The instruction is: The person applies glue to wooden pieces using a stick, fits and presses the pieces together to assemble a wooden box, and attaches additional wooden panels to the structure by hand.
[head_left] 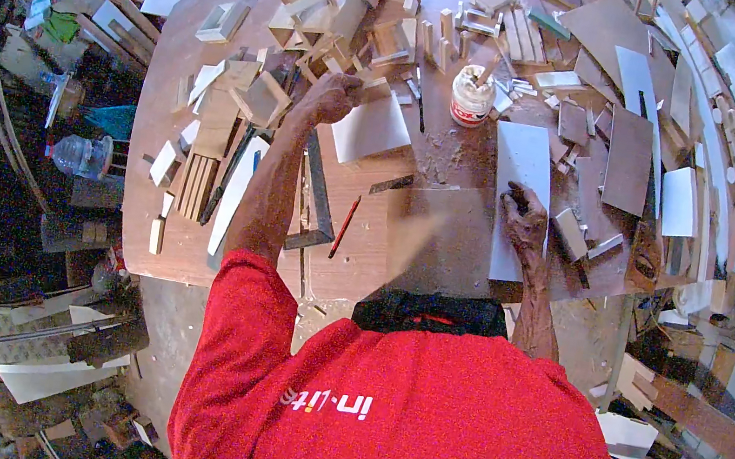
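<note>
My left hand [333, 99] reaches forward over the pile of small wooden frames and offcuts. Its fingers are closed beside a small wood block [372, 91]; what they hold, if anything, is hidden. A white panel [374, 132] lies just right of this hand. My right hand [524, 216] rests on a long white board [523, 153], fingers loosely bent and apart, holding nothing I can see. Between my arms lie a red pencil [345, 225] and a dark metal square [320, 195]. An open glue tub [472, 99] stands beyond the right hand.
Several box-like wooden frames [304, 9] are heaped at the far side. Grooved wood strips [198, 187] lie at the left. Brown panels [628, 163] and a handsaw [645, 259] are at the right. A plastic bottle [82, 156] and scrap boards surround the table.
</note>
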The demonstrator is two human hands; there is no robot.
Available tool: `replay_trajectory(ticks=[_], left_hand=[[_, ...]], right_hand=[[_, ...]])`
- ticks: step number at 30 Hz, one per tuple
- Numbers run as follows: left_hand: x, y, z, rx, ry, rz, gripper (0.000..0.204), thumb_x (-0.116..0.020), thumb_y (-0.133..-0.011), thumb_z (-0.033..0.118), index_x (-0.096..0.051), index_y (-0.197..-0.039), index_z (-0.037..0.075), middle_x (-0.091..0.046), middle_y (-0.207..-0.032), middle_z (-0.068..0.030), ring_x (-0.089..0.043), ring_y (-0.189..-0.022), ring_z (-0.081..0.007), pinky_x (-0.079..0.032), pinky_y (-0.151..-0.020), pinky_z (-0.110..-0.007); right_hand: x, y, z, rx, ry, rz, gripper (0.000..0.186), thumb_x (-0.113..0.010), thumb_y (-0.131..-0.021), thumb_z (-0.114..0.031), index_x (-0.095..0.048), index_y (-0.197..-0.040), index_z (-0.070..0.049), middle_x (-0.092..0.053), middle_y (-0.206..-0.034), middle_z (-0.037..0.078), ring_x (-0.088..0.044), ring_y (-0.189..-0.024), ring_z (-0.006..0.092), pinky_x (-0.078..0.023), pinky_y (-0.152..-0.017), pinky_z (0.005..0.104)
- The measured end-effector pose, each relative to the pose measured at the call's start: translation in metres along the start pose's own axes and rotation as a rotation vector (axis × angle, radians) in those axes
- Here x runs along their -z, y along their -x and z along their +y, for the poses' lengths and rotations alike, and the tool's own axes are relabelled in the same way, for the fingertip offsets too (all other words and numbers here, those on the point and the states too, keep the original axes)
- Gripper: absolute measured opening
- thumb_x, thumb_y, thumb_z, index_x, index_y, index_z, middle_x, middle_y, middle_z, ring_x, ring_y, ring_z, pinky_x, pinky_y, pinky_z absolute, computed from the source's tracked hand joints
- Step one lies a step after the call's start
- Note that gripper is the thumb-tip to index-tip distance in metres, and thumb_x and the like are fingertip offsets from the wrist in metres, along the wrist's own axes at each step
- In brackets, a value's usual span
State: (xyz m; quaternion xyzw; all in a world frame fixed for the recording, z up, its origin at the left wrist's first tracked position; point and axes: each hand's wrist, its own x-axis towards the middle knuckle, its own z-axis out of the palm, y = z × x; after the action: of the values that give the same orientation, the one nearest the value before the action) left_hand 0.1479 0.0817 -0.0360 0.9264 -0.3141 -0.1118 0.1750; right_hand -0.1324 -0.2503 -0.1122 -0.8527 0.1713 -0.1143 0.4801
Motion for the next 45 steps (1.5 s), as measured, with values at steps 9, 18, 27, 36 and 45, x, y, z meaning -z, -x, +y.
replay_trajectory(ticks=[9,18,27,36,45], left_hand=[[0.001,0.001,0.004,-0.016,0.055,0.070,0.015,-0.059,-0.079,0.015,-0.063,-0.089,0.004,-0.064,-0.083,-0.0207,-0.061,-0.082,-0.0404,-0.048,-0.074,-0.047],[0.009,0.005,0.012,-0.020,0.084,0.028,0.012,-0.058,-0.079,0.014,-0.061,-0.085,0.004,-0.064,-0.086,-0.0192,-0.061,-0.083,-0.0396,-0.048,-0.073,-0.045],[0.012,0.002,0.016,0.082,-0.006,-0.041,0.022,-0.065,-0.082,0.021,-0.067,-0.097,0.006,-0.067,-0.091,-0.0185,-0.063,-0.081,-0.0344,-0.049,-0.074,-0.042],[0.018,0.005,0.024,0.211,0.082,-0.127,0.028,-0.065,-0.082,0.027,-0.068,-0.100,0.006,-0.067,-0.088,-0.0196,-0.064,-0.078,-0.0331,-0.049,-0.073,-0.042],[0.010,0.000,0.012,-0.020,0.005,-0.071,0.024,-0.063,-0.083,0.026,-0.067,-0.096,0.006,-0.066,-0.088,-0.0204,-0.064,-0.080,-0.0351,-0.049,-0.074,-0.043]], right_hand=[[0.002,0.001,-0.008,0.023,0.030,-0.003,0.029,-0.061,-0.085,-0.015,-0.063,-0.111,-0.002,-0.068,-0.101,0.015,-0.066,-0.093,0.0262,-0.050,-0.084,0.0336],[-0.001,-0.001,0.000,-0.022,0.005,-0.003,0.030,-0.063,-0.084,-0.015,-0.063,-0.111,-0.003,-0.067,-0.102,0.015,-0.066,-0.093,0.0272,-0.050,-0.085,0.0344],[-0.001,-0.001,0.003,-0.073,-0.009,-0.018,0.031,-0.063,-0.084,-0.015,-0.063,-0.113,-0.003,-0.068,-0.103,0.015,-0.066,-0.093,0.0259,-0.050,-0.085,0.0342],[-0.002,-0.001,-0.001,-0.076,-0.040,-0.004,0.032,-0.063,-0.085,-0.016,-0.063,-0.114,-0.002,-0.068,-0.103,0.015,-0.066,-0.094,0.0230,-0.051,-0.085,0.0323],[-0.001,-0.003,0.004,-0.064,-0.055,-0.016,0.032,-0.064,-0.084,-0.014,-0.063,-0.114,-0.003,-0.068,-0.103,0.015,-0.067,-0.093,0.0236,-0.051,-0.085,0.0324]])
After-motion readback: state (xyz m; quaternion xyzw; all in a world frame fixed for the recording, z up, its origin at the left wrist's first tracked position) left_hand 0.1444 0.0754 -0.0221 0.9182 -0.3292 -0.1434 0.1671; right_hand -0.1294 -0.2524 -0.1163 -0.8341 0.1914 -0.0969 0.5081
